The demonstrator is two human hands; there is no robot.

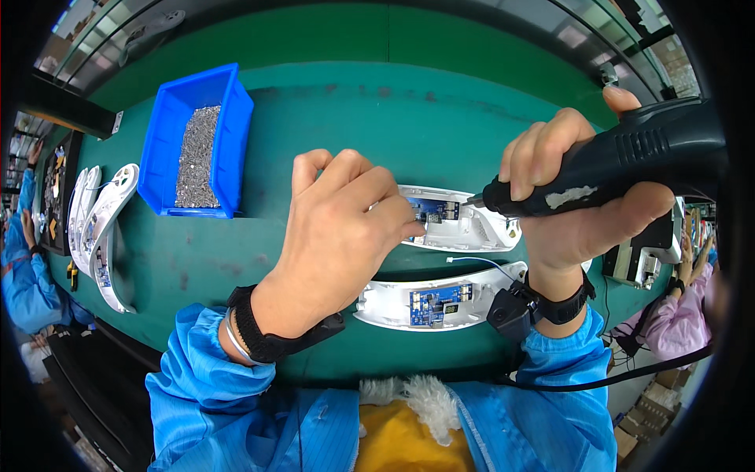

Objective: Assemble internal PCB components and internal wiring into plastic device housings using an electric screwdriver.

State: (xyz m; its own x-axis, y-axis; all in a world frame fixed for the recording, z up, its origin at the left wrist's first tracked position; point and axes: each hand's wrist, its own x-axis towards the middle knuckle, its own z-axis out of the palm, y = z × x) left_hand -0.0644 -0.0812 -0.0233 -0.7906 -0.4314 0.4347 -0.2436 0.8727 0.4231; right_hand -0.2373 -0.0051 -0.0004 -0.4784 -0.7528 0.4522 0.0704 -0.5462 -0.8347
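Note:
My right hand [570,185] is wrapped round a black electric screwdriver [629,153], its tip pointing left at a white curved plastic shell [484,232]. Inside that shell sits a blue circuit board [432,210], partly covered by my left hand [338,224]. The left fingers are pinched together at the board's edge; what they hold, if anything, is hidden. Nearer to me lies a second white shell [385,307] with a blue circuit board [439,304] and a thin cable [481,260] with a small plug.
A blue bin [244,118] of small metal screws [198,157] stands at the back left. Further left are several white shells [106,228] side by side. A black-and-white device [645,252] is at the right. People in blue [31,271] and pink [680,311] sleeves work at either side.

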